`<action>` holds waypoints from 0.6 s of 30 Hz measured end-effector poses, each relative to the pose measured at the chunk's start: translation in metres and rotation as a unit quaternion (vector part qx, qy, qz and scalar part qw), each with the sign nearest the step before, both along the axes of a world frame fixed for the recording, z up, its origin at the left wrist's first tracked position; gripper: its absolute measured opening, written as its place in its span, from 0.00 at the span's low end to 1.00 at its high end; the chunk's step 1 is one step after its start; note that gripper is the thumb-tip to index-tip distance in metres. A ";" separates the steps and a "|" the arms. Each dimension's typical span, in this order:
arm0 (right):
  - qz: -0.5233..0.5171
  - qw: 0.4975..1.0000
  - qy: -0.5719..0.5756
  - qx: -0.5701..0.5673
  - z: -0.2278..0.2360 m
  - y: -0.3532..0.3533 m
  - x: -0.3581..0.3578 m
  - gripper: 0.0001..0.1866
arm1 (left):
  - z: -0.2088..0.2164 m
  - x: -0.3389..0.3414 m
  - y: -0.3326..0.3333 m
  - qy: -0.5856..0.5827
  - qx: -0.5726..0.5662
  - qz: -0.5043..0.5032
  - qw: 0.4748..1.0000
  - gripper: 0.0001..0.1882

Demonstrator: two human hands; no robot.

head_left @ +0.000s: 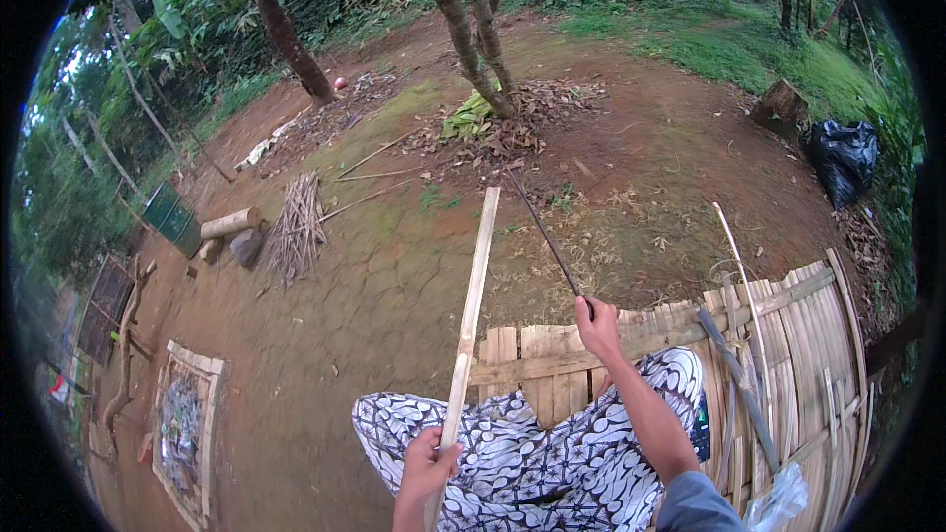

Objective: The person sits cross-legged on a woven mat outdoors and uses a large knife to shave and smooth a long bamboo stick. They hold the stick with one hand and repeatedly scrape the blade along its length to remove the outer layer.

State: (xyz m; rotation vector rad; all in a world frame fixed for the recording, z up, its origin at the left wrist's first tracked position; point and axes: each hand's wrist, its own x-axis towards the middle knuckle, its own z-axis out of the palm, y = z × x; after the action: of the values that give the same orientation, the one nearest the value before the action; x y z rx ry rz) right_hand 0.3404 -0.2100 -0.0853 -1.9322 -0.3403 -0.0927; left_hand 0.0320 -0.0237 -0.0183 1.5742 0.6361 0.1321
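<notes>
Pale strip left, dark rod right!
Our left hand clamps the strip over our lap, our right hand the rod, hands apart; likely a lining-up step, next needing a steady strip.

The left hand grips low and the right hand grips farther forward, 2 wrists bare.

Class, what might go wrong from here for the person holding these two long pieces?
The bare left hand grips the pale strip, so a rough edge might leave a splinter. The right hand holds a dark rod; if sharp, which I cannot tell, it could cut. The strip crosses over the patterned cloth and might snag it.
</notes>
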 end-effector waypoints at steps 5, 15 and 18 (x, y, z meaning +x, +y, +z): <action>0.031 0.998 -0.040 0.034 -0.004 0.007 -0.005 0.24 | 0.008 -0.004 -0.007 0.009 -0.034 0.033 0.999 0.07; 0.049 0.996 -0.015 0.077 0.005 0.005 -0.007 0.19 | 0.024 0.014 0.005 0.003 0.077 0.016 0.997 0.10; 0.025 0.998 -0.034 0.054 -0.025 -0.003 0.010 0.20 | 0.041 0.019 0.023 0.006 0.239 0.027 0.971 0.12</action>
State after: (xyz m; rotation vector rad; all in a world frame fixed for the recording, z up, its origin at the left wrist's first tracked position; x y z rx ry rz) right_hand 0.3508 -0.2129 -0.1103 -1.8166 -0.4198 -0.1414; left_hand 0.0506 -0.0012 0.0228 2.0218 0.6887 0.3369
